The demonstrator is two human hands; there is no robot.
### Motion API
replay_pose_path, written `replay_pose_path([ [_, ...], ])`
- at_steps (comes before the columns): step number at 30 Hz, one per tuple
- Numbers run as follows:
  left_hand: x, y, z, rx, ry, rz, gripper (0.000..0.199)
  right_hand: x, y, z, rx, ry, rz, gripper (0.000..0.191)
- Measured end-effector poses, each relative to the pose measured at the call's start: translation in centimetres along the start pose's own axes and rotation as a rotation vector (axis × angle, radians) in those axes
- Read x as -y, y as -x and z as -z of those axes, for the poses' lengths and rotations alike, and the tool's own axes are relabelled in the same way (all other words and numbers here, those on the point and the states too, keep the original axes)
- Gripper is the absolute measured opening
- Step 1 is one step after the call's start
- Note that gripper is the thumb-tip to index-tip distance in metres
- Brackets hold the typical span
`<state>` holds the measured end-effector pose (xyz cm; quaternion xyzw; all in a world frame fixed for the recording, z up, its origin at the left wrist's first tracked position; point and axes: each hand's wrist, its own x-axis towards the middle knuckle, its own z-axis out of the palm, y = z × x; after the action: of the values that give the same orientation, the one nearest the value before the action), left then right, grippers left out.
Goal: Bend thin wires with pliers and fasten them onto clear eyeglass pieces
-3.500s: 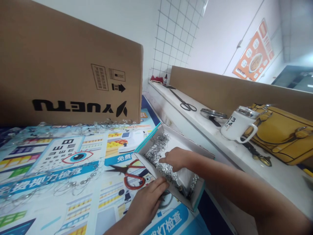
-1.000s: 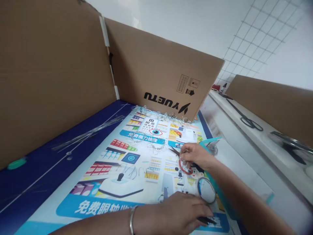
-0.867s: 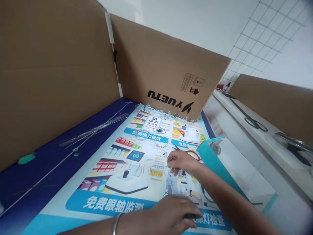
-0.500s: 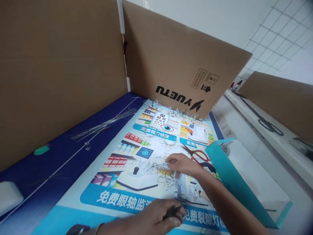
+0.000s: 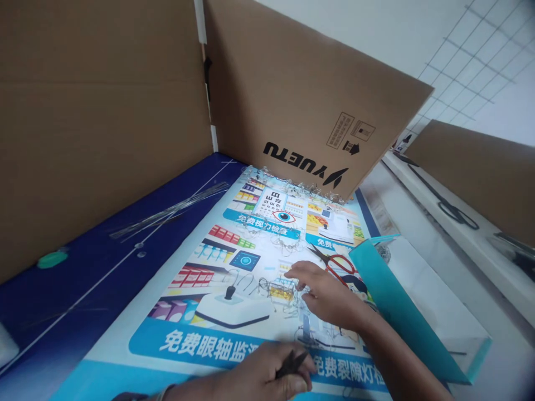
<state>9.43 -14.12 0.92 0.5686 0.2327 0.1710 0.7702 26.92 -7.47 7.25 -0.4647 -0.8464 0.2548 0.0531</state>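
Note:
At the bottom of the view, my left hand (image 5: 261, 370) is wrapped round a pair of dark pliers (image 5: 291, 363). Their short pointed jaws stick out past the thumb, and the handles are hidden in the palm. My right hand (image 5: 330, 292) hovers over the poster-covered table, thumb and fingers apart, with nothing visible between them. Just left of and below its fingertips lies a loose group of thin bent wires (image 5: 288, 306). Red-handled scissors (image 5: 334, 264) rest directly beyond that hand, blades pointing up and left.
A teal-edged open box (image 5: 412, 317) stands right of my right arm, a wire coil (image 5: 383, 253) inside. Bent wire pieces (image 5: 309, 192) line the foot of the cardboard panel (image 5: 301, 100). Straight wires (image 5: 171, 209) and a green lump (image 5: 52, 259) lie on the left.
My right hand's fingers have spread from a near-closed pinch, and the hand has shifted slightly right. My left hand keeps the pliers in about the same place. The view has tilted slightly.

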Motion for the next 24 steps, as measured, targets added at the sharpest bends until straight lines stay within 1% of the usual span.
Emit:
replay_pose_path([
  [2, 0.2, 0.0, -0.1, 0.004, -0.019, 0.003, 0.024, 0.2, 0.5, 0.4, 0.003, 0.031, -0.025, 0.061],
  [5, 0.4, -0.2, -0.3, -0.019, 0.025, 0.008, 0.026, 0.1, 1.3, 0.9, -0.013, 0.043, -0.055, 0.063],
  [8, 0.6, -0.4, -0.5, -0.038, 0.110, 0.001, 0.028, -0.1, 1.8, 1.3, -0.034, 0.024, -0.044, 0.064],
  [11, 0.5, -0.5, -0.4, -0.043, 0.120, 0.006, 0.026, -0.2, 2.1, 1.6, -0.048, -0.023, -0.009, 0.064],
  [14, 0.5, -0.5, -0.2, -0.037, 0.068, 0.020, 0.020, -0.2, 2.2, 1.8, -0.086, -0.152, -0.006, 0.061],
  [17, 0.4, -0.5, -0.2, -0.012, 0.083, 0.001, 0.019, -0.3, 2.3, 1.9, -0.117, -0.297, -0.003, 0.058],
  [21, 0.1, -0.5, -0.1, -0.017, 0.106, -0.002, 0.018, -0.6, 2.3, 1.3, -0.147, -0.382, 0.031, 0.048],
  [24, 0.0, -0.5, -0.2, -0.026, 0.091, -0.001, 0.016, -1.0, 2.3, 0.7, -0.174, -0.603, -0.005, 0.045],
])
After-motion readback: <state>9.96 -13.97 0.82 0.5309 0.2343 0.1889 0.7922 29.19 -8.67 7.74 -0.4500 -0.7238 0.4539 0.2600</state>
